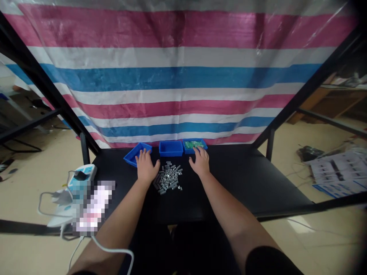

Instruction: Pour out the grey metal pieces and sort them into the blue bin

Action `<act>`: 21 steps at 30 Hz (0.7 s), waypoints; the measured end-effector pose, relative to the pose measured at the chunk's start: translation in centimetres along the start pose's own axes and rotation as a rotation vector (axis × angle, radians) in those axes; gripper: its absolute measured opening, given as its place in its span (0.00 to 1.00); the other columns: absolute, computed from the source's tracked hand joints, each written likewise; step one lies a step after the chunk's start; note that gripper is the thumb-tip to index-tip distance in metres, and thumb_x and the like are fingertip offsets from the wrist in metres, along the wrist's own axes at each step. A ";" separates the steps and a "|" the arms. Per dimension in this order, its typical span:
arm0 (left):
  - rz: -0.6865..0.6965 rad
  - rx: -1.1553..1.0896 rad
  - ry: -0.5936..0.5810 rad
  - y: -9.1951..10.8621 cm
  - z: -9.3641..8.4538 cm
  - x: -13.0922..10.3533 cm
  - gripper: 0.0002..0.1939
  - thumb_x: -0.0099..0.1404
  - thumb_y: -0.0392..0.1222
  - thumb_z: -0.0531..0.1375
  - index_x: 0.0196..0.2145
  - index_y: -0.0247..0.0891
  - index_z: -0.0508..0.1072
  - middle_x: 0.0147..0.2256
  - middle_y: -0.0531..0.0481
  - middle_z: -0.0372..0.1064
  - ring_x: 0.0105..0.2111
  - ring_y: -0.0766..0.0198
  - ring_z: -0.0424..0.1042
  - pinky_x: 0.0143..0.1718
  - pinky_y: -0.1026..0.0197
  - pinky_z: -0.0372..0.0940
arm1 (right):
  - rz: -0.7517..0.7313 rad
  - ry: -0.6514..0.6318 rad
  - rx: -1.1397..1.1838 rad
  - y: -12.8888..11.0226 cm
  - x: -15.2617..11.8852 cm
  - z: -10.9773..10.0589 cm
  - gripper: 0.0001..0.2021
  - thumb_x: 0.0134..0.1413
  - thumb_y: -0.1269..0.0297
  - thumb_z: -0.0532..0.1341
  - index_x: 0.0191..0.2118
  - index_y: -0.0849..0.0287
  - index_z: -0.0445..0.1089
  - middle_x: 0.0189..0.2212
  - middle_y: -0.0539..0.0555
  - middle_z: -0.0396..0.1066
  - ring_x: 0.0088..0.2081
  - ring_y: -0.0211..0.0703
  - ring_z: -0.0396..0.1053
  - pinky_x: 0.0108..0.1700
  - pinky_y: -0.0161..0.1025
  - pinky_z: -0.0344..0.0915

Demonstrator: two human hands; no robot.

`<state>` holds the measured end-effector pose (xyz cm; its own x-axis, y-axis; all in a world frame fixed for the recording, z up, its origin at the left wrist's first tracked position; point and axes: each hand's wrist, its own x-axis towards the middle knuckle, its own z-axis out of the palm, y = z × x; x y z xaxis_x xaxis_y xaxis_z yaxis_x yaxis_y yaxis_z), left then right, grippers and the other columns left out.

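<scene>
On the black table lies a loose pile of small silvery metal pieces [169,177]. Left of the pile, my left hand [145,168] has its fingers spread, with the fingertips at the near edge of a tilted blue tray [132,156]. My right hand [201,162] is right of the pile, fingers apart, fingertips by the front rim of a blue tray [187,151] with green and whitish items inside. Between these two stands another blue tray [171,154], with nothing visible in it. Neither hand holds anything.
A power strip [91,172] with plugs and white cables is at the table's left edge, beside a pixelated bright device [96,208]. Behind the trays hangs a striped sheet [177,78]. Black frame bars [286,107] slant up on both sides.
</scene>
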<state>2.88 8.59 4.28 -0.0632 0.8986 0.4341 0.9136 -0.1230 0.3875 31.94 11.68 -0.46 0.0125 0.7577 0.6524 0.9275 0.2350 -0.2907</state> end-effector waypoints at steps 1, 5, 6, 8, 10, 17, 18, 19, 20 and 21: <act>-0.021 0.016 -0.033 -0.3 0.4 1.4 0.36 0.66 0.51 0.58 0.66 0.29 0.57 0.69 0.27 0.51 0.71 0.39 0.47 0.68 0.34 0.47 | -0.010 -0.015 -0.012 0.0 0.2 0.1 0.27 0.58 0.63 0.60 0.64 0.58 0.65 0.65 0.63 0.59 0.66 0.60 0.53 0.67 0.59 0.52; -0.048 0.040 -0.184 -1.3 1.2 4.8 0.39 0.67 0.53 0.58 0.69 0.32 0.52 0.64 0.29 0.62 0.66 0.41 0.59 0.68 0.30 0.41 | -0.027 -0.042 -0.034 0.1 0.3 0.3 0.26 0.59 0.63 0.59 0.63 0.58 0.66 0.66 0.63 0.57 0.66 0.60 0.53 0.67 0.58 0.51; -0.048 0.039 -0.197 -1.5 1.1 5.0 0.39 0.67 0.55 0.58 0.69 0.33 0.52 0.62 0.31 0.65 0.64 0.41 0.62 0.68 0.27 0.38 | -0.028 -0.042 -0.033 0.1 0.3 0.2 0.26 0.59 0.63 0.59 0.63 0.58 0.66 0.66 0.63 0.57 0.66 0.60 0.53 0.67 0.58 0.52; -0.017 0.040 -0.198 -1.6 0.8 4.8 0.40 0.67 0.58 0.58 0.69 0.36 0.53 0.58 0.33 0.69 0.62 0.41 0.64 0.66 0.23 0.33 | -0.028 -0.042 -0.027 0.0 0.2 0.2 0.26 0.59 0.63 0.59 0.63 0.59 0.66 0.66 0.63 0.57 0.65 0.60 0.53 0.66 0.57 0.53; 0.070 0.056 -0.197 -1.5 0.6 4.4 0.42 0.66 0.62 0.58 0.70 0.41 0.53 0.57 0.36 0.70 0.59 0.40 0.66 0.65 0.22 0.31 | -0.025 -0.045 -0.019 -0.1 0.2 0.1 0.25 0.60 0.63 0.60 0.63 0.59 0.66 0.65 0.64 0.58 0.65 0.61 0.54 0.65 0.58 0.54; 0.212 0.104 -0.237 0.3 1.9 4.8 0.30 0.69 0.65 0.55 0.63 0.53 0.67 0.53 0.42 0.69 0.56 0.43 0.68 0.64 0.21 0.27 | -0.036 -0.054 0.001 -0.2 0.2 -0.3 0.23 0.60 0.63 0.59 0.61 0.57 0.68 0.62 0.63 0.60 0.62 0.61 0.57 0.65 0.58 0.54; 0.197 0.101 -0.235 0.4 2.3 5.1 0.26 0.69 0.64 0.54 0.58 0.51 0.72 0.52 0.42 0.69 0.55 0.45 0.69 0.64 0.21 0.26 | -0.037 -0.054 0.003 -0.1 0.2 -0.3 0.23 0.60 0.63 0.60 0.61 0.57 0.69 0.62 0.63 0.61 0.62 0.61 0.57 0.65 0.59 0.54; 0.183 0.098 -0.232 0.6 2.6 5.4 0.23 0.70 0.62 0.54 0.54 0.50 0.74 0.52 0.43 0.70 0.54 0.46 0.69 0.65 0.22 0.25 | -0.036 -0.053 0.007 -0.1 0.2 -0.3 0.23 0.60 0.63 0.60 0.61 0.57 0.69 0.61 0.63 0.61 0.62 0.61 0.57 0.65 0.59 0.54; 0.172 0.094 -0.228 0.7 2.8 5.7 0.21 0.71 0.61 0.54 0.51 0.49 0.76 0.51 0.44 0.70 0.54 0.47 0.70 0.65 0.23 0.25 | -0.037 -0.052 0.012 -0.1 0.1 -0.3 0.23 0.60 0.63 0.59 0.61 0.56 0.69 0.61 0.63 0.61 0.62 0.61 0.57 0.65 0.60 0.54; 0.165 0.092 -0.223 0.7 3.1 5.9 0.20 0.71 0.60 0.54 0.49 0.49 0.76 0.51 0.45 0.70 0.53 0.48 0.70 0.66 0.24 0.25 | -0.037 -0.052 0.018 -0.1 0.1 -0.2 0.23 0.60 0.63 0.59 0.61 0.56 0.68 0.61 0.63 0.60 0.62 0.61 0.57 0.65 0.60 0.54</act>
<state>4.38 15.13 4.65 0.1701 0.9412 0.2920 0.9375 -0.2458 0.2462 31.97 11.61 -0.18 -0.0417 0.7785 0.6263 0.9201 0.2742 -0.2796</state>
